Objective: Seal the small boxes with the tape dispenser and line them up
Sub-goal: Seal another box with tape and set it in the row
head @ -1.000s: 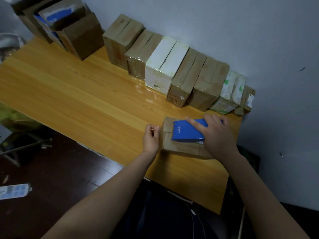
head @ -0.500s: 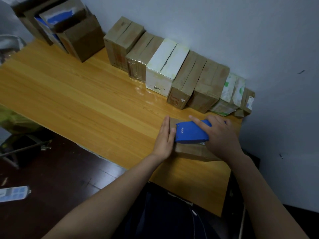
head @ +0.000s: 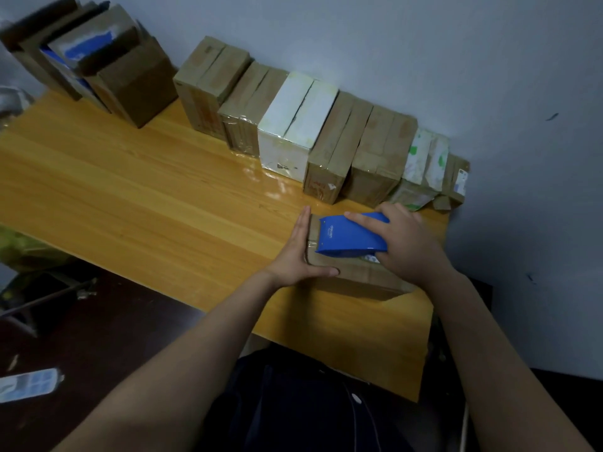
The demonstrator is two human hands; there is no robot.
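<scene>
Standing at the far left corner of the wooden table (head: pixel 130 197), some open cartons (head: pixel 130 83) are close to the wall. Beside them a row of sealed boxes (head: pixel 293 125) runs along the wall to the right, side by side. In front of the right part of this row, the left hand (head: pixel 295 252) presses flat, fingers straight, against the left end of a small brown box (head: pixel 359 278). On top of this box rests the blue tape dispenser (head: pixel 349 236). The right hand (head: pixel 411 246) holds it from the right, fingers curled around it, index finger stretched along its top.
</scene>
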